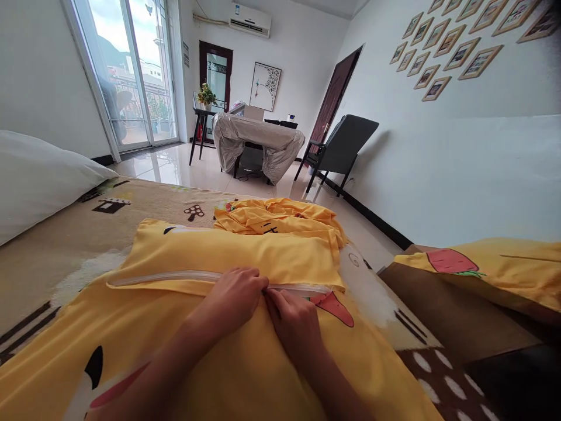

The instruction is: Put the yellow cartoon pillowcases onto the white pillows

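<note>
A yellow zippered fabric cover (210, 339) with printed cartoon shapes lies in front of me, its far strip folded back towards me. A white zipper (175, 276) runs across it, its left stretch parted. My left hand (240, 293) is closed on the zipper near the middle. Close against it on the right, my right hand (293, 313) pinches the zipper's edge. The slider is hidden by my fingers. Just beyond the cover lies a crumpled yellow cloth (280, 213).
Underneath is a patterned beige blanket (144, 199). A white pillow (44, 175) lies at left. More yellow fabric (517, 266) rests on a brown box (456, 304) at right. Farther off stand a draped table (263, 134) and a dark chair (344, 143).
</note>
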`<state>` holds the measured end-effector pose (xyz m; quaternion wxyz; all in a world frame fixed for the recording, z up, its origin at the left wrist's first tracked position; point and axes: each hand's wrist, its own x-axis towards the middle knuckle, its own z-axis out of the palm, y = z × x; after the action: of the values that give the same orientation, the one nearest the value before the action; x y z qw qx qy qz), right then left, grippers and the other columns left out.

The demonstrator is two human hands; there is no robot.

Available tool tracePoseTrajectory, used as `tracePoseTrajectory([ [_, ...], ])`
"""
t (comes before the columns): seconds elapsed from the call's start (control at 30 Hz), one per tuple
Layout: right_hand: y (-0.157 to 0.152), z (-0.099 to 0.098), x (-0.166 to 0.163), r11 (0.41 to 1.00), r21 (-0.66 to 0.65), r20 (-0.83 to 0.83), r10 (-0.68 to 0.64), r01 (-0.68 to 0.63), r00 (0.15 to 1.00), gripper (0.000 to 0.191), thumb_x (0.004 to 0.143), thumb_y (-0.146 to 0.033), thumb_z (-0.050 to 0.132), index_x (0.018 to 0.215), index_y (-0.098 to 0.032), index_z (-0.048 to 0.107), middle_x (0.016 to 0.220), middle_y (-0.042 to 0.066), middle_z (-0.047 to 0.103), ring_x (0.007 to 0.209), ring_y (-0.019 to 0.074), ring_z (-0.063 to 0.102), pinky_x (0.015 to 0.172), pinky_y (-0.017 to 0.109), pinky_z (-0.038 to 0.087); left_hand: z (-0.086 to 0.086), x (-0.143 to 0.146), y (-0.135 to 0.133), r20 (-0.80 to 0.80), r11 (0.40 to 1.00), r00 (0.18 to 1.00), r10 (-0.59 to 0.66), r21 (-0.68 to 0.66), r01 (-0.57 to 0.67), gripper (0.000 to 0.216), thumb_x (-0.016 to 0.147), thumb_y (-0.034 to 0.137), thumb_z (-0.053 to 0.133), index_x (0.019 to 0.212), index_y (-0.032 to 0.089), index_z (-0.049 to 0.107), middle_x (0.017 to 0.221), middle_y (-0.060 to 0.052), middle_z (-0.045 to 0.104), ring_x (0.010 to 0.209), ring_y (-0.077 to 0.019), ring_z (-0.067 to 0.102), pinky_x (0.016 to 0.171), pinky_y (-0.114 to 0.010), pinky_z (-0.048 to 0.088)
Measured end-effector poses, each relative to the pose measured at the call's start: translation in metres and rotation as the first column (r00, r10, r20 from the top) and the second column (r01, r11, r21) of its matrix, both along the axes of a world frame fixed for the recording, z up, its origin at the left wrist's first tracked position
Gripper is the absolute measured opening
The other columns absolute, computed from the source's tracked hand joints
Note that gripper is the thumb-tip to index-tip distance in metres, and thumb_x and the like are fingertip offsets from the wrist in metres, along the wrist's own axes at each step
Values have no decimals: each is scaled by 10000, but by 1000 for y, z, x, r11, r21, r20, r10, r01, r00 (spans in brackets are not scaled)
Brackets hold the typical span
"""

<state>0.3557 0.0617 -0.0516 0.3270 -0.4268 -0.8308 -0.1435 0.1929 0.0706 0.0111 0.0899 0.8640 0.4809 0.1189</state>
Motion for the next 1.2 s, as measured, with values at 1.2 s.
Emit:
tracePoseTrajectory([
  [1.2, 2, -4, 1, 1000, 24, 10, 6, -6, 1000, 305, 968, -186, 383, 858, -150, 666, 635, 17, 635, 534, 137, 567, 534, 269, 279, -9, -2, 0, 15, 1000, 1000, -23, 19, 22, 215, 826, 104, 424, 823, 181, 624, 829, -49, 640, 803, -210, 595, 726, -327, 425],
])
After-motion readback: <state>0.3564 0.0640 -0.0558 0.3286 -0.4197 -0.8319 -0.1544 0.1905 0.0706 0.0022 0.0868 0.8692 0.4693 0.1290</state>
